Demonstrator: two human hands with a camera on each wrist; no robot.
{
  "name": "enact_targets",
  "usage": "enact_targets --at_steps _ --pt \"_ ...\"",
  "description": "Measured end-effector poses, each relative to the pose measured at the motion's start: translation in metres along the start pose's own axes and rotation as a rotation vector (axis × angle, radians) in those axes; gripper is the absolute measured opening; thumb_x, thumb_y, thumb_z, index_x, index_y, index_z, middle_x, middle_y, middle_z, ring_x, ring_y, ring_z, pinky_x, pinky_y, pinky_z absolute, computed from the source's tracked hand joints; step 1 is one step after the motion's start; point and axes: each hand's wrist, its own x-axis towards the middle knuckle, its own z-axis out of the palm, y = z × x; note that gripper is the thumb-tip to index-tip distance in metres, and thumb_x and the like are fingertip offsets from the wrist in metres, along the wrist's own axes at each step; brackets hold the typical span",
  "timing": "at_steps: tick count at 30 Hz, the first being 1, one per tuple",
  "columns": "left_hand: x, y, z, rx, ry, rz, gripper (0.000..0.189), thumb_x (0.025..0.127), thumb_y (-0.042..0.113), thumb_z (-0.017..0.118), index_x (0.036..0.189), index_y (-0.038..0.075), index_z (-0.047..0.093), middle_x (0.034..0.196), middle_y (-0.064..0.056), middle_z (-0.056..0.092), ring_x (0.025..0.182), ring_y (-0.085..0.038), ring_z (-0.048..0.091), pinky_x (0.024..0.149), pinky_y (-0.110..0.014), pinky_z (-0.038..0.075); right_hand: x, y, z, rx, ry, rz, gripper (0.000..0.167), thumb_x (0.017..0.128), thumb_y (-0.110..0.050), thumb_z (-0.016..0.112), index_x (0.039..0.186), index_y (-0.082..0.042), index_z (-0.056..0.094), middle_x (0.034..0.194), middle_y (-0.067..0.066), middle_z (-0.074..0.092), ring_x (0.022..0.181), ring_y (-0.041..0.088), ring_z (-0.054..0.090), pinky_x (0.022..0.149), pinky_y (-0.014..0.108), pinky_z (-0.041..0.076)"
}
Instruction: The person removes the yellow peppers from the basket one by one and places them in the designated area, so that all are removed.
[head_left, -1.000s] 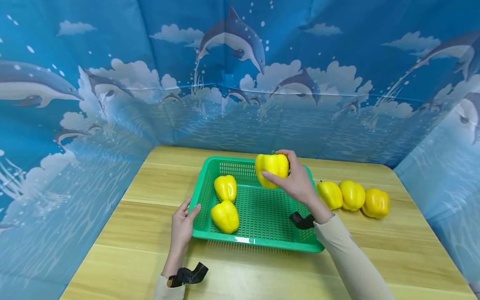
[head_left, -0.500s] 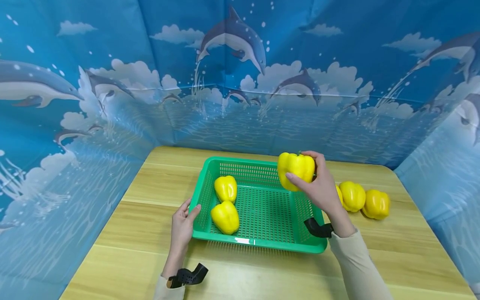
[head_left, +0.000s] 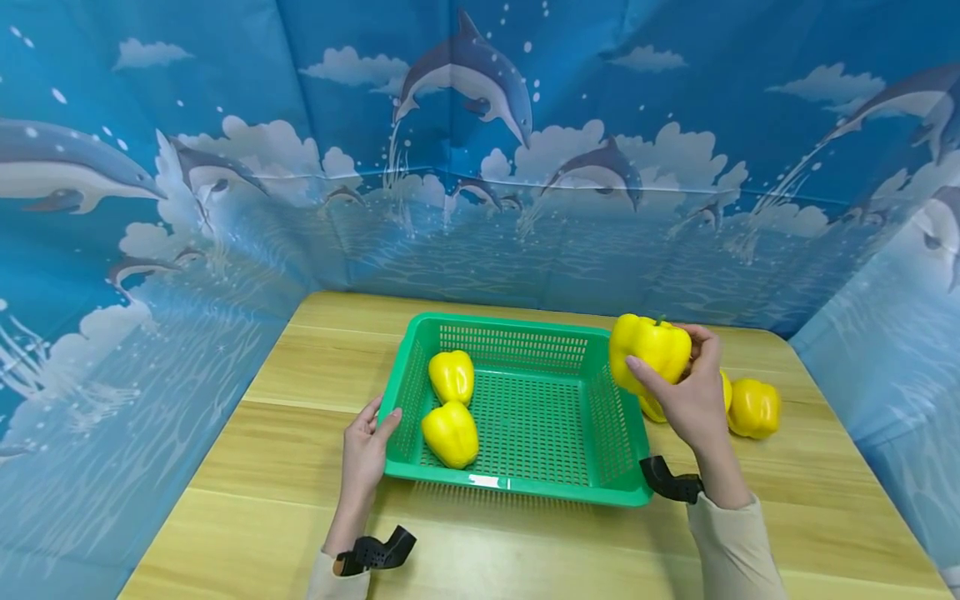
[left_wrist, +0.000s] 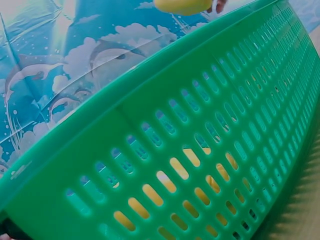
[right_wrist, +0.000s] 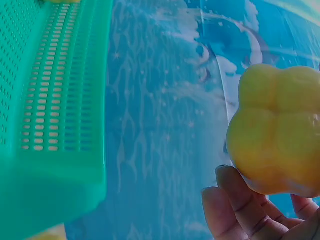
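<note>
My right hand (head_left: 693, 400) holds a yellow bell pepper (head_left: 649, 352) up over the right rim of the green basket, thumb in front and fingers behind. The right wrist view shows the lobed underside of this bell pepper (right_wrist: 280, 130) above my fingers (right_wrist: 242, 200). My left hand (head_left: 365, 446) grips the left rim of the green plastic basket (head_left: 517, 490), thumb over the edge. Inside the basket, along its left side, lie two more yellow bell peppers, a rear pepper (head_left: 452, 377) and a front pepper (head_left: 451, 435). The basket's slotted wall (left_wrist: 150, 150) fills the left wrist view.
Right of the basket, a yellow bell pepper (head_left: 753, 408) sits on the wooden table (head_left: 247, 475). Others beside it are partly hidden behind my right hand and the held pepper. A blue dolphin-print curtain (head_left: 480, 233) hangs behind the table and along its sides.
My right hand has carried the held bell pepper rightward, from over the middle of the basket to its right rim, now overlapping the peppers on the table. The left hand has stayed on the basket.
</note>
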Motion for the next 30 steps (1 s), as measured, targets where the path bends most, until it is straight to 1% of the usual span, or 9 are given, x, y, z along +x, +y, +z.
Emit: enact_targets --at_steps 5,7,10,13,19,22,25,30 --pt "-0.001 0.000 -0.001 0.016 0.004 0.000 0.055 0.095 0.023 0.061 0.141 0.002 0.040 0.108 -0.022 0.065 0.090 -0.036 0.064 0.074 -0.036 0.053 -0.008 0.007 -0.011 0.075 0.072 0.062 0.063 0.087 -0.012 0.069 0.132 -0.016 0.025 0.116 0.001 0.037 0.090 0.018 0.049 0.066 0.017 0.049" --pt "-0.001 0.000 -0.001 0.019 0.009 -0.001 0.055 0.095 0.023 0.061 0.141 0.002 0.041 0.108 -0.022 0.065 0.090 -0.034 0.065 0.073 -0.034 0.053 -0.010 0.011 -0.015 0.081 0.095 0.080 0.062 0.087 -0.011 0.069 0.130 -0.018 0.026 0.114 0.001 0.037 0.090 0.018 0.049 0.066 0.016 0.049" --pt "-0.001 0.001 -0.002 0.011 0.014 -0.004 0.053 0.095 0.022 0.061 0.140 0.003 0.043 0.108 -0.022 0.065 0.090 -0.033 0.065 0.073 -0.032 0.053 -0.014 0.018 -0.019 0.058 0.135 0.103 0.062 0.086 -0.013 0.070 0.130 -0.019 0.027 0.113 0.001 0.039 0.089 0.017 0.049 0.065 0.016 0.049" --pt "-0.001 0.002 -0.001 0.005 0.008 -0.003 0.052 0.095 0.022 0.061 0.140 0.003 0.044 0.108 -0.022 0.065 0.090 -0.034 0.065 0.073 -0.034 0.054 -0.018 0.026 -0.023 0.014 0.159 0.133 0.061 0.086 -0.016 0.071 0.129 -0.019 0.027 0.111 0.001 0.039 0.087 0.016 0.049 0.063 0.016 0.049" --pt "0.001 0.001 0.000 -0.003 -0.002 -0.003 0.051 0.095 0.022 0.060 0.140 0.003 0.043 0.108 -0.022 0.065 0.090 -0.035 0.065 0.073 -0.035 0.054 -0.025 0.042 -0.029 -0.100 0.156 0.207 0.068 0.087 -0.025 0.070 0.134 -0.011 0.023 0.114 0.004 0.038 0.086 0.013 0.046 0.063 0.014 0.046" --pt "0.001 0.000 0.000 -0.003 -0.003 -0.002 0.051 0.095 0.021 0.060 0.140 0.003 0.043 0.108 -0.023 0.065 0.089 -0.034 0.065 0.072 -0.034 0.054 -0.028 0.049 -0.033 -0.119 0.152 0.243 0.074 0.087 -0.028 0.069 0.139 -0.007 0.020 0.116 0.007 0.036 0.088 0.013 0.045 0.063 0.013 0.045" --pt "0.001 0.000 0.000 -0.004 -0.005 0.000 0.051 0.095 0.022 0.060 0.140 0.003 0.043 0.108 -0.022 0.065 0.088 -0.033 0.065 0.072 -0.033 0.054 -0.031 0.056 -0.037 -0.132 0.141 0.263 0.079 0.088 -0.029 0.069 0.141 -0.003 0.017 0.120 0.011 0.036 0.089 0.014 0.043 0.064 0.012 0.044" --pt "0.000 0.001 -0.001 0.001 -0.007 -0.001 0.052 0.095 0.022 0.060 0.140 0.003 0.043 0.107 -0.022 0.065 0.086 -0.033 0.066 0.070 -0.032 0.054 -0.041 0.069 -0.043 -0.167 0.089 0.279 0.082 0.089 -0.030 0.068 0.143 -0.001 0.013 0.126 0.018 0.035 0.094 0.020 0.044 0.064 0.011 0.043"
